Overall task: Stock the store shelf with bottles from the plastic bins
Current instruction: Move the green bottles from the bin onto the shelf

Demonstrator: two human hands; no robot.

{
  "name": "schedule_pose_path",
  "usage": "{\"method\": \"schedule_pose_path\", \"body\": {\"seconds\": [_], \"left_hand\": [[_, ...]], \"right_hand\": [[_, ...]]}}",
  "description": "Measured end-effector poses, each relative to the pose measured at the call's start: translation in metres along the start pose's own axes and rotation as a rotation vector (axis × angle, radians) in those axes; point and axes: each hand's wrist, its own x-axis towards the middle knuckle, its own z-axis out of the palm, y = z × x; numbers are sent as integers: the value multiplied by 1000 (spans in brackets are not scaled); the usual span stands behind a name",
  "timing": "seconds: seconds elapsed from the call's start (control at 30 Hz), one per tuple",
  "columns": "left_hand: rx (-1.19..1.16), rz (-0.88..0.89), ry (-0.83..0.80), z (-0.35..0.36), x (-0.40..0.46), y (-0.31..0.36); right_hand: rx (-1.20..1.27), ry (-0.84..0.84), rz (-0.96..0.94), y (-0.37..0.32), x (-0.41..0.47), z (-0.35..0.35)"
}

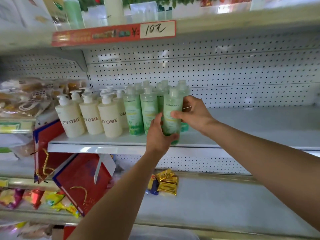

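A green bottle point(173, 110) with a clear cap stands at the front edge of the white shelf point(97, 148). My left hand point(158, 135) grips its lower part from the left and below. My right hand point(194, 113) holds its right side, thumb across the label. To its left stand several more green bottles point(134, 111), and further left several cream pump bottles point(109, 121) marked ZYOME. No plastic bin can be made out clearly.
To the right of the bottles the shelf is bare white board point(259, 122) with a pegboard back point(225, 75). A red price strip point(112, 33) runs along the upper shelf. Red gift bags point(81, 181) lean at lower left; gold packets point(167, 182) lie on the lower shelf.
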Motion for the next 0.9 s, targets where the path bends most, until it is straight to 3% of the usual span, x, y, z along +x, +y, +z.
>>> {"method": "schedule_pose_path", "body": {"seconds": [0.37, 0.9], "left_hand": [[289, 24, 131, 16, 13, -7], [333, -16, 138, 20, 15, 3]], "right_hand": [[-244, 24, -43, 7, 26, 10], [-372, 33, -20, 2, 29, 14]]}}
